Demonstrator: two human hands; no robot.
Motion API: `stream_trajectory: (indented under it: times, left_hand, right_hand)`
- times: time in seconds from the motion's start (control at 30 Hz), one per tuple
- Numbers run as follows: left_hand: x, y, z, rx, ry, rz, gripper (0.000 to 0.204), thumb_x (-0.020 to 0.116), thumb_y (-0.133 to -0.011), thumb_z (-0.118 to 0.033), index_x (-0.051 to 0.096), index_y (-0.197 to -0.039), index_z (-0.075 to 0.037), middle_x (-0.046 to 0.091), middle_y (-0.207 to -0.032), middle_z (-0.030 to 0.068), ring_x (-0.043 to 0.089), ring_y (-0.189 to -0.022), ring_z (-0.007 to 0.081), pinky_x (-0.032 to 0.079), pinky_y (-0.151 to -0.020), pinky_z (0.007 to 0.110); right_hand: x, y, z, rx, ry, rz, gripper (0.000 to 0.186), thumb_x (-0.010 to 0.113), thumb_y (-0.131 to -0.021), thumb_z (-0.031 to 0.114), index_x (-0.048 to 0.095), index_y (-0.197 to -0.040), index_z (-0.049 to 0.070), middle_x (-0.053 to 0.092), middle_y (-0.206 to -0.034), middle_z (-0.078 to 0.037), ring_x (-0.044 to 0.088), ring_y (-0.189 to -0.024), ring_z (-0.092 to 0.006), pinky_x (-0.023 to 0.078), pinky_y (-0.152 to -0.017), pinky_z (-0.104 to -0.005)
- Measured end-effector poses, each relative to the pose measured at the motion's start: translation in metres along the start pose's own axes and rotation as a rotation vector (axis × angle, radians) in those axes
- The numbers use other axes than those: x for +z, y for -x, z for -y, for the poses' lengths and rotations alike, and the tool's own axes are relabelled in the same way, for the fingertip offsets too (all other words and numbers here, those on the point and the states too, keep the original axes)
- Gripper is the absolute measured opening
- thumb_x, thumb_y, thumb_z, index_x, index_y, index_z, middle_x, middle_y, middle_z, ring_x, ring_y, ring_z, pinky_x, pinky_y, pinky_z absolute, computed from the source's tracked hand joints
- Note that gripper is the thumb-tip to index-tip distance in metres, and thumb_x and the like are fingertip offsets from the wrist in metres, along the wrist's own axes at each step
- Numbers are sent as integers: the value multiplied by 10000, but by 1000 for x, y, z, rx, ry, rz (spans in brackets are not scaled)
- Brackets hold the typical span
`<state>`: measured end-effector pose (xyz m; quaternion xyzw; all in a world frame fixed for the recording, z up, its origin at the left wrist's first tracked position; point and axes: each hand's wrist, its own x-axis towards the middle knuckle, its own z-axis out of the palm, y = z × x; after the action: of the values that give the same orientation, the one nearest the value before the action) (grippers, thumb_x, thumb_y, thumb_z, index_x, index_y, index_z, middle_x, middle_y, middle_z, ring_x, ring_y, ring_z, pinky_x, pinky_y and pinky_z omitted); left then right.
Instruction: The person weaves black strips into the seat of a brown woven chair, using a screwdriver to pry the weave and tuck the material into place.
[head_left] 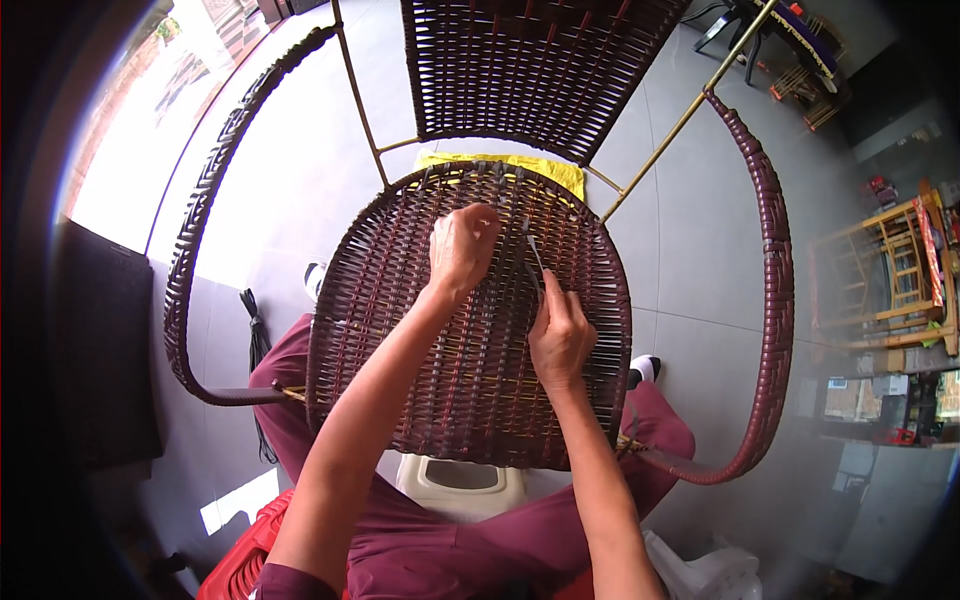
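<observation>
A dark brown woven chair seat lies across my lap, its backrest beyond it. My left hand is closed in a fist on the far middle of the seat. Whatever its fingers hold, if anything, is hidden. Just to the right, my right hand rests lower on the weave, its fingers closed on a thin grey strip. The far end of that strip reaches the weave near my left hand; I cannot tell whether it passes under the strands.
Wrapped armrests curve out on the left and right. Yellow cloth shows behind the seat. A bundle of dark strands lies on the floor to the left. At the right stands a wooden frame, and a white plastic bag sits near me.
</observation>
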<state>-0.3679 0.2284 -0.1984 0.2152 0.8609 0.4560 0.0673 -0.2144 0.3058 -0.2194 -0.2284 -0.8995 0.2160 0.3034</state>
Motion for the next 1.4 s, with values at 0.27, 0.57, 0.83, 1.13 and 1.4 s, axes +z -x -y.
stream_trajectory:
  times: [0.27, 0.57, 0.83, 1.13, 1.4]
  left_hand:
    - [21, -26, -3, 218, -156, 105, 109, 666, -770, -107, 704, -870, -85, 624, -879, 101, 623, -797, 239, 500, -756, 362]
    - [19, -28, -4, 316, -176, 130, 84, 520, -871, -113, 546, -839, -39, 576, -814, 107, 583, -771, 267, 456, -679, 395]
    - [8, -50, -30, 368, -88, 112, 160, 476, -920, -149, 500, -879, 4, 590, -767, 172, 580, -715, 329, 444, -660, 425]
    - [2, -27, -23, 427, 90, 60, 111, 539, -870, -74, 538, -952, 2, 617, -862, 136, 613, -756, 237, 490, -644, 366]
    - [-6, 56, -5, 480, -69, 263, 138, 701, -749, -118, 630, -821, -24, 538, -921, 101, 548, -861, 249, 462, -779, 376]
  right_hand:
    - [-2, -2, -2, -34, -8, -15, 285, 571, -855, 67, 607, -1138, 51, 576, -730, -117, 612, -559, -298, 489, -472, -380]
    - [-50, 10, 2, 145, 227, 124, 376, 598, -821, 49, 580, -1197, 48, 535, -888, -110, 575, -805, -271, 469, -681, -388]
    - [-26, -38, 0, 13, -100, -40, 236, 616, -810, 77, 638, -1035, 7, 573, -923, -107, 537, -869, -303, 430, -786, -408]
    - [33, -105, -15, 166, -237, 294, 139, 701, -765, 177, 662, -776, 44, 656, -693, -101, 641, -627, -266, 496, -601, -374]
    - [34, -108, -19, 200, -181, 385, 182, 681, -778, 242, 653, -802, 64, 670, -772, -106, 645, -696, -287, 498, -640, -387]
